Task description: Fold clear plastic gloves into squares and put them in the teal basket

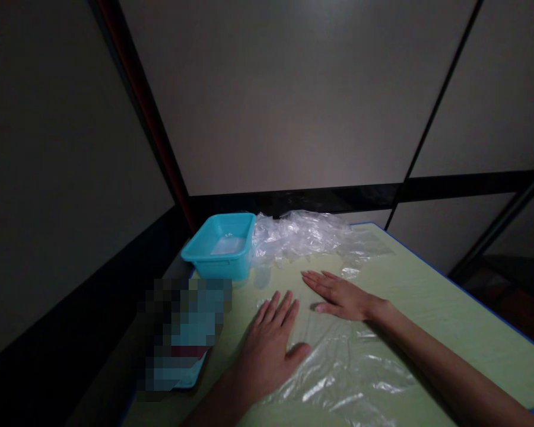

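Note:
A clear plastic bag point(338, 370) lies spread over the pale green tabletop, with light wrinkles near the front. My left hand point(271, 347) rests palm down on its left part, fingers stretched forward and thumb out to the right. Farther right, my right hand point(338, 295) lies flat on the plastic or the table beside it, its fingers pointing left and its thumb apart. Nothing is held in either hand. Beyond them is a crumpled heap of clear plastic bags point(302, 234) at the table's back edge.
At the back left stands a turquoise plastic basin point(225, 267) with something pale inside. A blurred-out turquoise object point(189, 379) lies on the left edge of the table point(454, 320). Pale sliding panels point(293, 101) rise right behind the table.

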The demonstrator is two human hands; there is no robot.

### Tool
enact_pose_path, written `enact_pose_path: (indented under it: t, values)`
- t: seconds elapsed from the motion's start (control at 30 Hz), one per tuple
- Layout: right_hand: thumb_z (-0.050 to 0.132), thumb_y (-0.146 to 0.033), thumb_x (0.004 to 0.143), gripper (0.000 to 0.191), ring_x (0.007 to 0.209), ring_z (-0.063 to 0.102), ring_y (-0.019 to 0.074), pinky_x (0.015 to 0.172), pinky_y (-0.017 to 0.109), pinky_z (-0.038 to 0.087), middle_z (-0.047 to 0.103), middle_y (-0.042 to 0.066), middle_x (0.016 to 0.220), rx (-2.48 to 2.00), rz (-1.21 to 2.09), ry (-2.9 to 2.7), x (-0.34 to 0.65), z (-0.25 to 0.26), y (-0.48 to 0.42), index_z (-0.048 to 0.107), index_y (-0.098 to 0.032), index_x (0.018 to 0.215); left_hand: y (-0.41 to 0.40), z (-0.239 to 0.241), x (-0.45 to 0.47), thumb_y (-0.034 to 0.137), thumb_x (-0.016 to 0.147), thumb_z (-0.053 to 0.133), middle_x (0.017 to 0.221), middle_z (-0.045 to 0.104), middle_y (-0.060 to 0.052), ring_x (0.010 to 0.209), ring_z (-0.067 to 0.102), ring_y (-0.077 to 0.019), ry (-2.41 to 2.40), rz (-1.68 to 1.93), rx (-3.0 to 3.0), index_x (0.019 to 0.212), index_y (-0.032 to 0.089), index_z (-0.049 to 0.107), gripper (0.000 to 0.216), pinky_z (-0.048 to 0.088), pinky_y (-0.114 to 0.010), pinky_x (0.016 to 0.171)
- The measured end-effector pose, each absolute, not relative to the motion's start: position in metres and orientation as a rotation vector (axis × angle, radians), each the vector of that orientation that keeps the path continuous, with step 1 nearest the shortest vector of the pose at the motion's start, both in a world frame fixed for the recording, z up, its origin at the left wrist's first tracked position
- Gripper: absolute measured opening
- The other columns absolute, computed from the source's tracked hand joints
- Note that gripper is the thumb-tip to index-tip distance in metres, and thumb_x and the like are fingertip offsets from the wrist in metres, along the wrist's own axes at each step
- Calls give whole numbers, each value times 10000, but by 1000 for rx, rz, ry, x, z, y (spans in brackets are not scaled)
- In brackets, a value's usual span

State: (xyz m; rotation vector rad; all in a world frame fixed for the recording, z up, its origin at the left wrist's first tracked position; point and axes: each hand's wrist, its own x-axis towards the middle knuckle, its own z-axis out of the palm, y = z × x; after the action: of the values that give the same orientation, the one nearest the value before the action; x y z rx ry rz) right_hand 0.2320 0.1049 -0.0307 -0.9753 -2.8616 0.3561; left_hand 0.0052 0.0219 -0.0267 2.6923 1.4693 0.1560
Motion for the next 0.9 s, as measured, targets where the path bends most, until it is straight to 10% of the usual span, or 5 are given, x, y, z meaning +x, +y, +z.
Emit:
enact_pose_path:
  t: [0.47,0.67,0.9]
  values:
    - [423,-540,833,597,1267,327,268,1051,448,205,378,144,1374,-1187,627,-2364,245,-35,118,463,-137,1272,23,-29,4,505,843,409,1467,166,-34,1342,127,-232,1461,174,2705,1379,204,242,637,179,-419,1081]
    - [443,-484,820,452,767,595,196,682,327,469,646,106,889,-1196,821,-2151,226,-35,150,592,-103,1012,24,-28,5,495,839,426,1465,168,-38,1341,129,-235,1468,162,2697,1375,205,253,634,186,-425,1078]
    - [697,-371,585,280,477,418,83,445,205,328,467,-56,518,-1140,997,-2090,208,-45,164,556,-145,671,24,-32,3,516,845,407,1465,169,-36,1341,126,-239,1459,191,2706,1384,214,231,642,198,-435,1075]
